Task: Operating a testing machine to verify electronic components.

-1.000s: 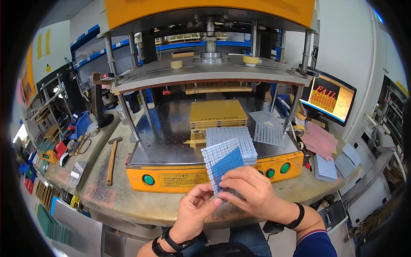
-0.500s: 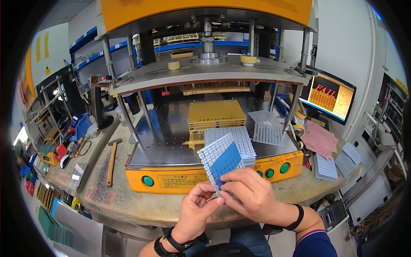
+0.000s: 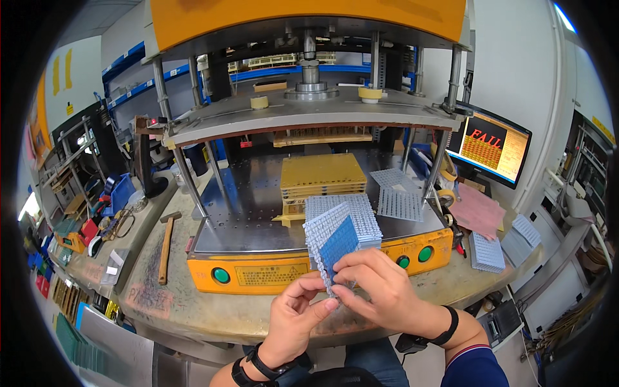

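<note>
My left hand [image 3: 298,316] pinches the lower corner of a thin, pale blue-white grid-patterned panel [image 3: 314,233] between thumb and fingers, holding it tilted in front of the press. A flat, deeper blue rectangular piece [image 3: 340,240] lies against the panel's face. My right hand [image 3: 377,287] has its fingertips closed on the lower edge of that blue piece; the exact contact is partly hidden by the fingers. Behind the held panel, a stack of similar grid panels [image 3: 353,208] rests at the front of the press bed, before a gold-coloured plate fixture [image 3: 322,173].
The press's upper plate [image 3: 303,113] stands raised on metal posts. Green buttons [image 3: 221,275] line its yellow front. Loose grid panels [image 3: 400,204] lie at the bed's right. A hammer [image 3: 166,248] lies left; panel stacks [image 3: 487,251], a pink cloth [image 3: 477,209] and a monitor [image 3: 493,145] are right.
The held panel has turned slightly more edge-on, with the blue piece tilting along with it. My right fingers have shifted a little at its lower edge. My left hand keeps its pinch.
</note>
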Demonstrator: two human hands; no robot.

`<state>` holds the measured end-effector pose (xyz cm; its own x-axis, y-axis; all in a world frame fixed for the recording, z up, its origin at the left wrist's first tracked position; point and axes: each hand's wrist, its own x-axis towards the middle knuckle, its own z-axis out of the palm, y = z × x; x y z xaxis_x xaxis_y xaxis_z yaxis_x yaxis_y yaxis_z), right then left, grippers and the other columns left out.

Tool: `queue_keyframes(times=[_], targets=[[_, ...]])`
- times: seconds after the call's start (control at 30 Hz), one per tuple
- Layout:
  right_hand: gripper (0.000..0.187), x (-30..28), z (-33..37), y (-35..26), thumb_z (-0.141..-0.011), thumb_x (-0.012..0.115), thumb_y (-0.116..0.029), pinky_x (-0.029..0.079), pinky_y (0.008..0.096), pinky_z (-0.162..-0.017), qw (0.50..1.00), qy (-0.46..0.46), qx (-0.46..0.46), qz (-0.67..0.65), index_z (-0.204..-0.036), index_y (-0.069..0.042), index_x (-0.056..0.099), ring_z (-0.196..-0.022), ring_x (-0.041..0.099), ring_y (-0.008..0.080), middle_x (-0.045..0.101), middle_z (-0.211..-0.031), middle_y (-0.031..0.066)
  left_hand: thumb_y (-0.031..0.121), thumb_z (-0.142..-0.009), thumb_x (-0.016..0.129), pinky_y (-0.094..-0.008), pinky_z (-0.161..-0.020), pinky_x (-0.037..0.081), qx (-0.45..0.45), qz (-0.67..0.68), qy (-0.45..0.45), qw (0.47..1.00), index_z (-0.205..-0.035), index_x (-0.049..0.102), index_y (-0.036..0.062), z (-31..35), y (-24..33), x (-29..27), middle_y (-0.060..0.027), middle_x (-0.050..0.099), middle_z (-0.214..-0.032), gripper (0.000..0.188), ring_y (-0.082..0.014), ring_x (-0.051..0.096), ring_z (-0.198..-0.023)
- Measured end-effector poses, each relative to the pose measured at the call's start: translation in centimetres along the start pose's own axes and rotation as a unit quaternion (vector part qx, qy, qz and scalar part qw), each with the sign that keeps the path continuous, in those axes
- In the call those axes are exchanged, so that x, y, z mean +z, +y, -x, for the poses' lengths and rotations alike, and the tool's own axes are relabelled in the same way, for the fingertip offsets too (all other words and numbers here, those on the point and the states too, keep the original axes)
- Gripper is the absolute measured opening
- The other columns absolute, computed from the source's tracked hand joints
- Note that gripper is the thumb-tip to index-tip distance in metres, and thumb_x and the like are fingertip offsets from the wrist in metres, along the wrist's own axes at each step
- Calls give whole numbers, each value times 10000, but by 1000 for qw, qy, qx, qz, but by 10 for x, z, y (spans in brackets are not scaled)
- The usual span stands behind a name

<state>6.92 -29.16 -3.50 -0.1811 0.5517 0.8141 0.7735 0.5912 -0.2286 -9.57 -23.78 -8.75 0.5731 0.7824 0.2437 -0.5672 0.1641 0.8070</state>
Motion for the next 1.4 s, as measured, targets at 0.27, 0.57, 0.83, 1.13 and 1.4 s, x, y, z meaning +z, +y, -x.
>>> queue_keyframes(times=[0.27,0.57,0.83,1.13,1.4], targets=[[132,-4,-6,19,-864,629,-55,480,304,-774,976,-70,126,-163,-939,-6,532,-868,562,187,564,-1062,97,-67,-855,637,-286,-941,462,-12,8,19,1000,-1149,541,-19,-1,2,-2,-83,590,-1134,313,-148,571,-1050],[203,-18,-24,49,-971,564,-223,453,270,-860,764,-81,368,-524,-1036,-31,576,-934,514,94,564,-1034,23,0,-930,538,-337,-911,516,-29,-59,7,998,-1206,496,-26,-13,20,-19,-99,605,-1140,280,-152,598,-1016],[175,-18,-41,57,-965,558,-219,464,320,-889,752,-87,355,-548,-1005,-53,596,-974,553,132,601,-1043,44,154,-1009,445,-328,-754,550,-24,-258,-69,963,-1193,531,-31,-46,33,-20,-100,644,-1067,275,-165,631,-922],[228,-74,-29,89,-933,539,-202,481,440,-985,527,181,270,-785,-992,-3,633,-1026,614,239,660,-1061,108,165,-949,510,-397,-773,526,-124,8,-12,992,-1166,549,10,-53,50,-31,-106,651,-1085,270,-239,629,-960],[194,-185,-100,101,-930,544,-163,482,435,-991,730,319,107,-594,-1017,4,587,-1015,618,251,644,-1041,132,190,-971,495,-317,-656,503,-73,-10,59,996,-1029,611,37,-26,69,-63,-81,683,-937,201,-180,645,-811]])
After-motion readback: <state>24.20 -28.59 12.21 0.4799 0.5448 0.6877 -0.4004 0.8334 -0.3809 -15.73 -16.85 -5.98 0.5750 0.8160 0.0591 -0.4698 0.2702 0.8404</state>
